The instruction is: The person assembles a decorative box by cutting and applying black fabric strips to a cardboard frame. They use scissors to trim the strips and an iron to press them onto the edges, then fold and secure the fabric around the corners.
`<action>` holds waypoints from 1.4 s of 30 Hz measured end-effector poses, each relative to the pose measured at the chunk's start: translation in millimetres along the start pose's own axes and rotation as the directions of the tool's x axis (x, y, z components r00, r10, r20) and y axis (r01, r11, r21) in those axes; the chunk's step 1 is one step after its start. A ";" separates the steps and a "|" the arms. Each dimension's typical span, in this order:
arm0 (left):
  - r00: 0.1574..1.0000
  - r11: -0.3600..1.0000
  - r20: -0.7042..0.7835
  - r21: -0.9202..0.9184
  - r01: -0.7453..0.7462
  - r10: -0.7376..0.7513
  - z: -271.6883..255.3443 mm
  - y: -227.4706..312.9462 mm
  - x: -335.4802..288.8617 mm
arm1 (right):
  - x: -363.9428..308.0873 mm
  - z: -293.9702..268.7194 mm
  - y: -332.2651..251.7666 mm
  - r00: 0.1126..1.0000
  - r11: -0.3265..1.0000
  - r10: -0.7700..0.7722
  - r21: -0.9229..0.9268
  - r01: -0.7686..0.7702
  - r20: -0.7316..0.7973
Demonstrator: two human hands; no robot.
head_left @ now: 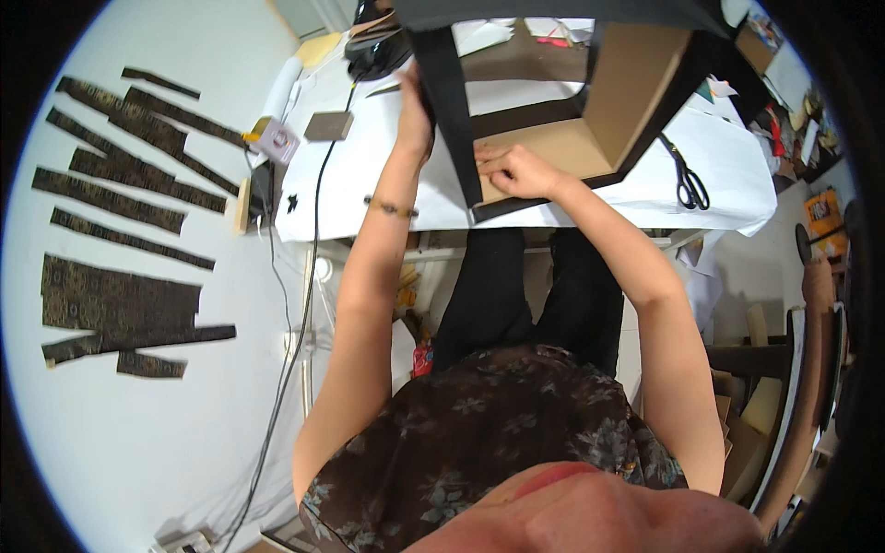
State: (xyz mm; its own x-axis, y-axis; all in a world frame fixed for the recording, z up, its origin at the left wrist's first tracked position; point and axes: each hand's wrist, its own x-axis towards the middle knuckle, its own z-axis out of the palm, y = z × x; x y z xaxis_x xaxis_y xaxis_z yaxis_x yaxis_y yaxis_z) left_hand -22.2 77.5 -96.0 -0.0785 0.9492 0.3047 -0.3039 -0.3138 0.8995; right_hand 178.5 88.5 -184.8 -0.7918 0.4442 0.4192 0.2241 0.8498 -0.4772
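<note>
A large black-covered box frame [454, 124] with bare tan board inside stands on the table, its open face toward me. My left hand [415, 111] lies flat along its outer left side, thumb stretched upward; the other fingers are partly hidden by the frame. Inside, my right hand [521, 172] rests on the tan bottom panel [562, 146] at the near left corner. Its index finger reaches toward the left wall, with the other fingers somewhat bent and nothing visible in them. Beyond my left thumb lies a dark pointed blade-like piece [383, 90].
Black-handled scissors [690, 180] lie right of the frame on white paper [737, 184]. A grey-brown block [328, 125] and a black cable [324, 166] are at left. Patterned dark strips [120, 290] hang on the white wall. Clutter and an orange package [825, 221] stand at right.
</note>
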 end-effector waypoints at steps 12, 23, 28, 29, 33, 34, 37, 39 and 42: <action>0.928 0.745 -0.026 0.605 -0.281 0.371 -7.8 32.3 -75.2 | 0.8 -69.7 42.6 0.897 0.941 -0.161 -0.209 0.265 0.412; 0.827 0.370 -0.311 0.919 0.137 0.468 -151.0 -2.7 325.7 | -71.3 -126.0 84.0 0.833 0.777 0.495 -0.303 -0.551 -0.246; 0.937 0.235 -0.310 0.934 0.269 0.161 -165.0 -21.8 404.9 | -133.2 -138.9 62.4 0.639 0.685 0.380 -0.260 -0.680 -0.668; 0.928 0.215 -0.325 0.934 0.285 0.180 -164.9 -25.6 411.3 | -125.5 -141.1 41.3 0.638 0.681 0.319 -0.299 -0.669 -0.701; 0.890 0.350 -0.366 0.899 0.263 0.272 -171.7 -6.3 420.1 | -136.7 -151.2 -3.2 0.584 0.611 0.328 -0.305 -0.730 -0.742; 0.879 0.407 -0.345 0.892 0.197 0.329 -177.8 13.5 419.4 | -132.4 -159.6 -15.3 0.551 0.629 0.327 -0.258 -0.733 -0.768; 0.834 0.267 -0.159 0.964 0.014 0.528 -150.0 95.2 379.5 | -116.4 -188.2 -66.5 0.498 0.612 0.237 -0.270 -0.743 -0.834; 0.776 0.130 -0.025 0.989 -0.074 0.631 -131.0 151.3 336.9 | -95.0 -207.2 -107.8 0.525 0.583 0.125 -0.366 -0.726 -0.842; 0.650 -0.051 0.299 0.927 -0.372 0.698 -123.6 267.9 252.5 | -51.2 -233.7 -165.2 0.638 0.655 -0.133 -0.550 -0.518 -0.758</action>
State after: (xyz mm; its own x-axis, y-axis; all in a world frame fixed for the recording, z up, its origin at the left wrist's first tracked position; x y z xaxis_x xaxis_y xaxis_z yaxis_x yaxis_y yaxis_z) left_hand -240.8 235.7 183.2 0.0208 0.3917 0.9199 0.9248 -0.3571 0.1311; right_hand 314.9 -8.2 53.0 -0.1043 0.3862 0.9165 0.8693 0.4831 -0.1047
